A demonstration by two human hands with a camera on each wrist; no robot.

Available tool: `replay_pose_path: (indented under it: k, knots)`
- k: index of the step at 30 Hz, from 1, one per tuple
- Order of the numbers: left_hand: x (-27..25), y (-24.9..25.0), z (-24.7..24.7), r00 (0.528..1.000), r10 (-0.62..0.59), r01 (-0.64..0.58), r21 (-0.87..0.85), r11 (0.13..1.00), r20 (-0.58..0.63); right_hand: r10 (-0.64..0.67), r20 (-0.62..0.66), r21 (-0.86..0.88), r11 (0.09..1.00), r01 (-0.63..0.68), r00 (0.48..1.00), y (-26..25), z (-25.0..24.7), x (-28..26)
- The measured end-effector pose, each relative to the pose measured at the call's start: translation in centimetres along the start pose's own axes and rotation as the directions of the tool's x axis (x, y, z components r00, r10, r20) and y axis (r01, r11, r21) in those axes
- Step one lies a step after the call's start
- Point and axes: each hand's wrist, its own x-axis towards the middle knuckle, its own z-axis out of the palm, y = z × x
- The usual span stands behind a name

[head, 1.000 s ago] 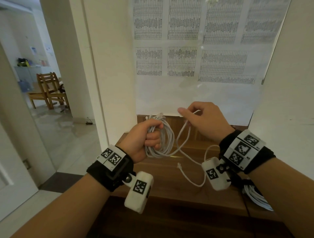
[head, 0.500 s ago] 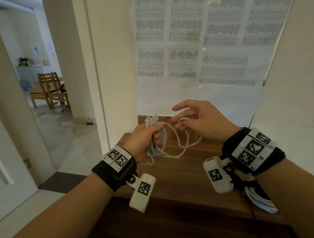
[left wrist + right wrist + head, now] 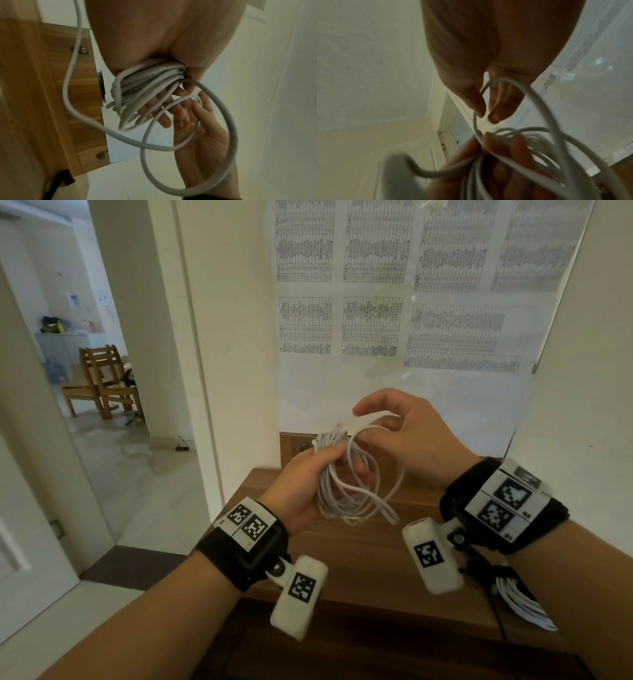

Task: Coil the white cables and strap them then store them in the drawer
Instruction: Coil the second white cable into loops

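**Last loop goes on**

As the trailing end that dangled a second ago comes up, we clamp the white cable point(image 3: 346, 477) coil in our left hand point(image 3: 301, 484) above the counter point(image 3: 359, 556), right hand point(image 3: 411, 436) pinching the final loop; strapping looks next.

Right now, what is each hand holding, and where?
Left hand grips the white cable coil at its bunched top; right hand pinches a loose loop of it.
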Motion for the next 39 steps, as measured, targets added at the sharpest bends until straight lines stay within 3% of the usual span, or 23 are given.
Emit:
replay_pose_path:
  k: [5,8,10,14,17,20,22,24,26,30,33,35,39]
  knots:
    - [-0.3,0.0,-0.2,0.997,-0.013,0.015,-0.027,1.000,0.070,0.115,-0.116,-0.071,0.990,-0.123,0.987,1.7,-0.7,-0.1]
    - [-0.1,-0.1,-0.2,1.000,0.008,-0.008,-0.011,1.000,0.007,0.248,0.065,0.043,0.967,-0.251,0.967,1.6,-1.1,-0.7]
    - [-0.1,-0.1,-0.1,0.998,0.006,-0.007,-0.022,1.000,-0.056,0.220,0.132,0.131,0.963,-0.237,0.967,1.5,-1.4,-1.1]
    - [0.2,0.0,-0.5,0.995,-0.024,0.011,-0.129,0.992,-0.099,0.140,0.026,0.162,0.976,-0.143,0.990,1.7,-1.5,-1.1]
    - [0.7,0.3,-1.0,0.979,-0.017,-0.026,-0.204,0.979,-0.203,0.220,-0.087,0.250,0.949,-0.192,0.972,1.8,-1.6,-1.0]
    - [1.0,0.8,-1.9,0.970,-0.033,-0.044,-0.310,0.950,-0.239,0.374,-0.050,0.416,0.851,-0.321,0.926,1.7,-2.1,-0.8]
    - [1.1,1.3,-2.3,0.975,-0.060,-0.035,-0.415,0.909,-0.213,0.398,-0.016,0.330,0.868,-0.371,0.917,2.2,-2.4,-0.7]
    - [1.0,1.7,-2.4,0.987,-0.051,-0.029,-0.475,0.879,-0.155,0.350,0.003,0.006,0.937,-0.350,0.937,3.2,-2.3,-0.9]
    - [1.1,2.1,-2.4,0.991,-0.036,-0.031,-0.492,0.870,-0.127,0.301,0.029,-0.215,0.933,-0.288,0.953,3.8,-2.1,-1.3]
    - [1.3,2.6,-2.5,0.990,-0.003,-0.074,-0.542,0.837,-0.139,0.088,-0.034,-0.096,0.991,-0.091,0.996,3.2,-0.6,-2.3]
    - [1.6,2.7,-2.1,0.985,0.043,-0.133,-0.575,0.807,-0.168,0.092,0.247,-0.193,0.980,-0.044,0.965,2.4,0.9,-3.3]
    - [1.6,3.1,-1.6,0.984,0.066,-0.153,-0.596,0.789,-0.165,0.143,0.319,-0.290,0.956,-0.048,0.937,3.0,1.9,-3.6]
    - [1.4,3.9,-1.3,0.981,0.112,-0.186,-0.611,0.770,-0.158,0.110,0.121,-0.234,0.969,-0.080,0.986,4.5,2.3,-3.1]
